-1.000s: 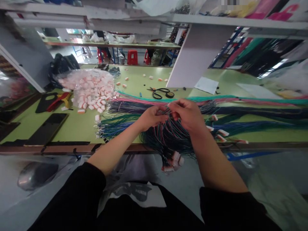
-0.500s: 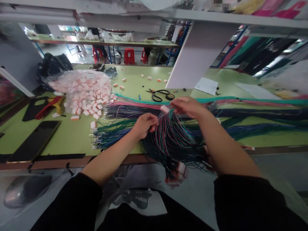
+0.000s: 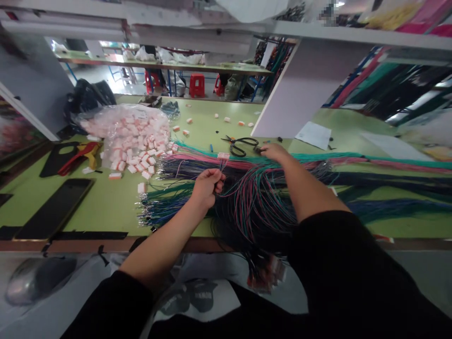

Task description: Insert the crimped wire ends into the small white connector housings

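the left hand (image 3: 206,186) pinches a few thin wires (image 3: 221,165) above the coloured wire bundles (image 3: 254,197). the right hand (image 3: 273,151) reaches over the green table (image 3: 106,202), just beside black scissors (image 3: 242,145).

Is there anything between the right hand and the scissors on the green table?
Nothing visible. The right hand lies just right of the scissors, above the wire bundles.

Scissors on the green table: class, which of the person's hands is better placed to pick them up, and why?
Right. The right hand lies just beside the scissors, while the left hand is nearer the body, closed on a wire bundle.
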Demonstrator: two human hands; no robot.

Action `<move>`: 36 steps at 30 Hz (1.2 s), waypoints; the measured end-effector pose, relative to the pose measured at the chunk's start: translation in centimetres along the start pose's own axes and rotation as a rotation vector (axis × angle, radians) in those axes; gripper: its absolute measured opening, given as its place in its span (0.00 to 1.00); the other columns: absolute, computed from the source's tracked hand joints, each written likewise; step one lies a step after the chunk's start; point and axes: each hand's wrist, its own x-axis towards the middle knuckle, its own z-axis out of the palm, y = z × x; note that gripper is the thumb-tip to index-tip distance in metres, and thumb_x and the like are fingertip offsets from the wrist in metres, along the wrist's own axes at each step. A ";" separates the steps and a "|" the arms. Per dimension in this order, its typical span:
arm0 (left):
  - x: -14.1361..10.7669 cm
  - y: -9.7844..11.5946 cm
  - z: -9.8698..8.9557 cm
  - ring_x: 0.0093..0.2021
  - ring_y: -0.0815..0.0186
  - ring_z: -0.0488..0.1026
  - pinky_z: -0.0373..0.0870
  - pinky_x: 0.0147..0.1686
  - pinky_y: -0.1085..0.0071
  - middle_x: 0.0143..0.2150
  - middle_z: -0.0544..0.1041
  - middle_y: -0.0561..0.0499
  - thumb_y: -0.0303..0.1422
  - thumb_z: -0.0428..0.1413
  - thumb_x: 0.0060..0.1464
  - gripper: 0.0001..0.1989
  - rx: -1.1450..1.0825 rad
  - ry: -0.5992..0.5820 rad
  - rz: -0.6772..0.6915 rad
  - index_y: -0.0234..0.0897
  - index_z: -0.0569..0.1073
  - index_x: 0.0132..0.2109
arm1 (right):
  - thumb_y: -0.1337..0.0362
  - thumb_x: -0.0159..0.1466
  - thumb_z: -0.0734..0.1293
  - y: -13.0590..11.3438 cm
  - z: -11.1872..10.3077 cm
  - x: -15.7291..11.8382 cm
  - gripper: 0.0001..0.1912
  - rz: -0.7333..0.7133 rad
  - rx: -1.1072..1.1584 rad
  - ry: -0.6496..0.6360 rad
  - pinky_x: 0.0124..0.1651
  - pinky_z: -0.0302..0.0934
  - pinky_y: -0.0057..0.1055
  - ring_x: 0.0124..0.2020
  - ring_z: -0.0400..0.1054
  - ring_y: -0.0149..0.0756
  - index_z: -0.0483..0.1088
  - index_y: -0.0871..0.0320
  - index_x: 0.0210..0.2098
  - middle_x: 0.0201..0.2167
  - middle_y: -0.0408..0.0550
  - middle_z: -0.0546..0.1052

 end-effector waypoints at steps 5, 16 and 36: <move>-0.5 0.2 0.2 0.14 0.79 0.58 0.50 0.16 0.81 0.19 0.69 0.59 0.19 0.51 0.57 0.11 0.020 -0.001 0.064 0.35 0.63 0.28 | 0.64 0.57 0.69 -1.0 -3.5 -6.4 0.05 -0.060 0.409 -0.151 0.32 0.64 0.34 0.26 0.67 0.32 0.77 0.56 0.33 0.26 0.45 0.76; -1.8 0.3 1.2 0.21 0.77 0.63 0.59 0.24 0.79 0.21 0.68 0.60 0.21 0.57 0.52 0.07 0.157 -0.084 0.258 0.34 0.70 0.30 | 0.61 0.55 0.67 -8.6 -1.1 -18.0 0.10 -0.340 0.472 0.114 0.39 0.63 0.37 0.33 0.70 0.38 0.78 0.54 0.35 0.34 0.45 0.80; -1.7 -1.2 0.1 0.27 0.72 0.63 0.61 0.32 0.76 0.24 0.67 0.58 0.26 0.55 0.51 0.04 0.417 -0.183 0.503 0.36 0.70 0.29 | 0.65 0.59 0.62 -9.6 1.6 -17.3 0.08 -0.405 0.202 0.328 0.42 0.62 0.39 0.39 0.69 0.46 0.74 0.55 0.33 0.35 0.53 0.77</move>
